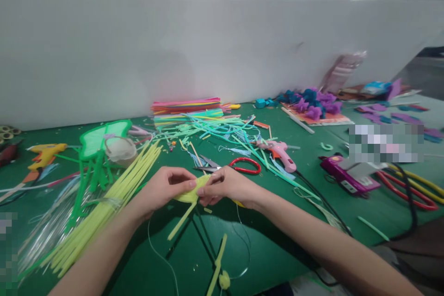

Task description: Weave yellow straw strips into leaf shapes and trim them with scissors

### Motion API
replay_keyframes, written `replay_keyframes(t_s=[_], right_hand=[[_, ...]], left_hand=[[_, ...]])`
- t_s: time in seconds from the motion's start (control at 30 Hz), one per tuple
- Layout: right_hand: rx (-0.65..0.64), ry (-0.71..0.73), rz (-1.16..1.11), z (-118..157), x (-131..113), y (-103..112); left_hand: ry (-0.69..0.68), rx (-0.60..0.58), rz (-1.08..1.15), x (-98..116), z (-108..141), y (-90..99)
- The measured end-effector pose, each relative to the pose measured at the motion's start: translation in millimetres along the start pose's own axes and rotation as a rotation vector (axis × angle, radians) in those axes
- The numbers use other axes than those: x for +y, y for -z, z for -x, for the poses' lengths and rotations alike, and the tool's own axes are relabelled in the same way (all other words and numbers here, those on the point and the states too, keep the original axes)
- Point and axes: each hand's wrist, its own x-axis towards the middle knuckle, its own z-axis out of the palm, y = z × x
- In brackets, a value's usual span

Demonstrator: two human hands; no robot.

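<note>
My left hand and my right hand meet over the green table, fingers pinched on a flat yellow piece of pipe cleaner work. A single fuzzy stem slants down from it toward me. The fingertips cover part of the piece. Just beyond my hands lie scissors with red handles, their blades spread. Nearer to me, a bent yellow pipe cleaner rests beside a small yellow ball. Thin clear thread loops around this area.
A bundle of yellow pipe cleaners lies left, near green fuzzy work and a yellow glue gun. Coloured stems pile at the back. Rightward are a pink glue gun, purple flowers and a purple device.
</note>
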Motion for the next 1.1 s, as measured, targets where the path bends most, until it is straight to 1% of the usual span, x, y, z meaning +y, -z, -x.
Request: replay_keyframes(t_s=[0.17, 0.23, 0.3, 0.37, 0.4, 0.47, 0.53, 0.6, 0.7, 0.8, 0.87, 1.0, 1.1], right_hand=[[-0.075, -0.045, -0.087, -2, 2, 3], [-0.044, -0.052, -0.125, -3, 2, 6], [0.015, -0.054, -0.155, -4, 2, 10], [0.076, -0.051, -0.186, -5, 2, 14], [0.102, -0.046, -0.201, -6, 3, 15], [0.13, -0.035, -0.213, -7, 4, 17], [0.139, -0.027, -0.196, -7, 5, 18], [0.143, -0.027, -0.175, -7, 6, 17], [0.15, -0.028, -0.168, -6, 6, 16], [0.164, -0.028, -0.159, -5, 4, 13], [0.169, -0.028, -0.149, -4, 4, 12], [0.146, -0.021, -0.146, -4, 5, 12], [0.142, -0.009, -0.142, -4, 6, 13]], left_hand=[[-0.042, -0.008, -0.026, -2, -3, -4.2], [-0.062, -0.005, -0.04, 1, -2, -1.6], [-0.081, 0.012, -0.098, 5, 2, 5.5], [-0.132, 0.04, -0.21, 10, 9, 14.5], [-0.185, 0.037, -0.269, 12, 13, 18.4], [-0.248, -0.033, -0.441, 15, 18, 22.4], [-0.259, -0.052, -0.599, 16, 21, 21.3], [-0.273, -0.034, -0.671, 16, 20, 17.4], [-0.275, -0.024, -0.682, 15, 20, 12.7], [-0.222, -0.001, -0.693, 13, 21, 9.9], [-0.214, 0.023, -0.696, 11, 22, 8.0], [-0.251, 0.104, -0.666, 4, 20, 7.2], [-0.293, 0.094, -0.688, 0, 19, 8.2]])
